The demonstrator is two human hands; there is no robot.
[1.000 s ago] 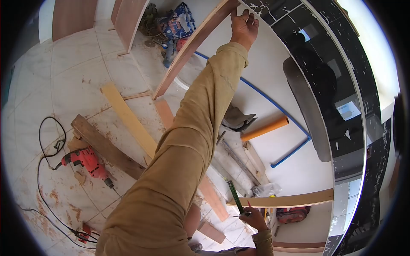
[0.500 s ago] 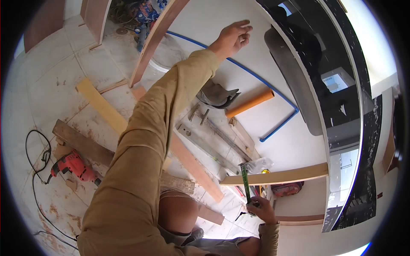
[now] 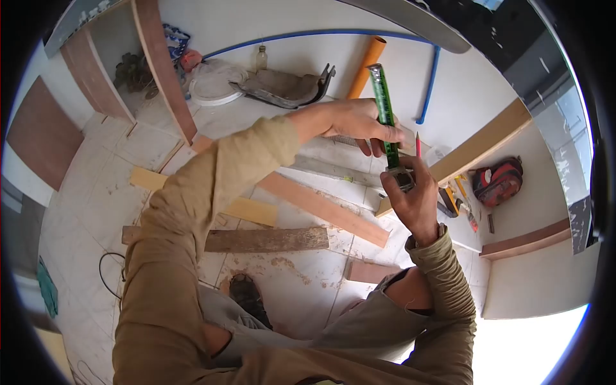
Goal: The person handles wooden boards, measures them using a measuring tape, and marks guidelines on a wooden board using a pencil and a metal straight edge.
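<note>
My right hand is wrapped round the case of a tape measure, with a red pencil sticking up between its fingers. A short length of green blade stands out of the case, its metal hook at the upper end. My left hand reaches in from the left, its thumb and fingers on the blade just above the case. Behind the hands are an orange pipe and a wooden crosspiece.
Boards and a dark plank lie on the tiled floor. A blue pipe runs along the white wall. A red and black bag is at the right, near some tools. An upright wooden panel stands at the left.
My left hand has come down from the upper area to the tape blade. My right hand has risen with the tape measure. The view has turned, and the red drill is out of sight.
</note>
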